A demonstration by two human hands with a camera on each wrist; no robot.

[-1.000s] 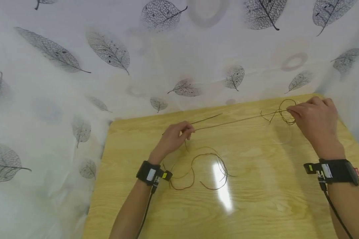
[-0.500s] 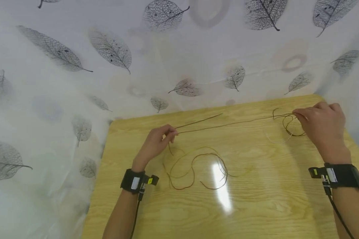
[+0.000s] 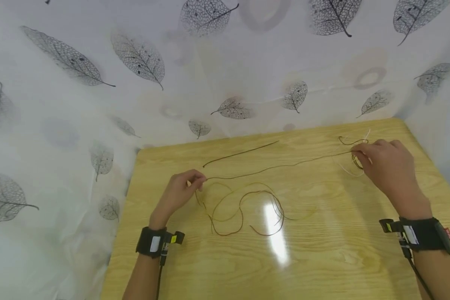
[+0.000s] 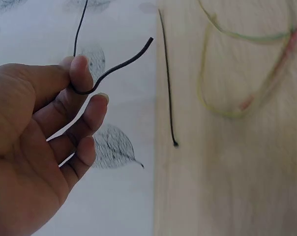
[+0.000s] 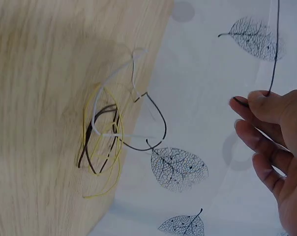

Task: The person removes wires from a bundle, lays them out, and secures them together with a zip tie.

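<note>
A thin dark cord (image 3: 296, 165) runs across between my two hands, sagging slightly. My left hand (image 3: 178, 193) pinches it between thumb and fingertips near one end. In the left wrist view, the short free tail of this cord (image 4: 124, 65) curves out past the fingers. At the far right, my right hand (image 3: 391, 171) pinches the other end, and only a tiny stub shows at the fingertips in the right wrist view. Behind and below that hand lies a loose tangle of yellow cord (image 5: 84, 123), white cord (image 5: 94, 105) and brown cord (image 5: 91, 137), partly hidden in the head view.
On the wood-grain table (image 3: 322, 258), a short dark cord (image 3: 241, 153) lies straight near the back edge. Nearer me, a reddish cord (image 3: 283, 210) and a yellow cord (image 3: 225, 220) lie in loops. A leaf-print sheet (image 3: 255, 71) hangs behind and beside the table.
My left hand has moved left and toward me, uncovering the whole short dark cord. My right hand went slightly right, then back left and nearer. The held cord was taut and now sags.
</note>
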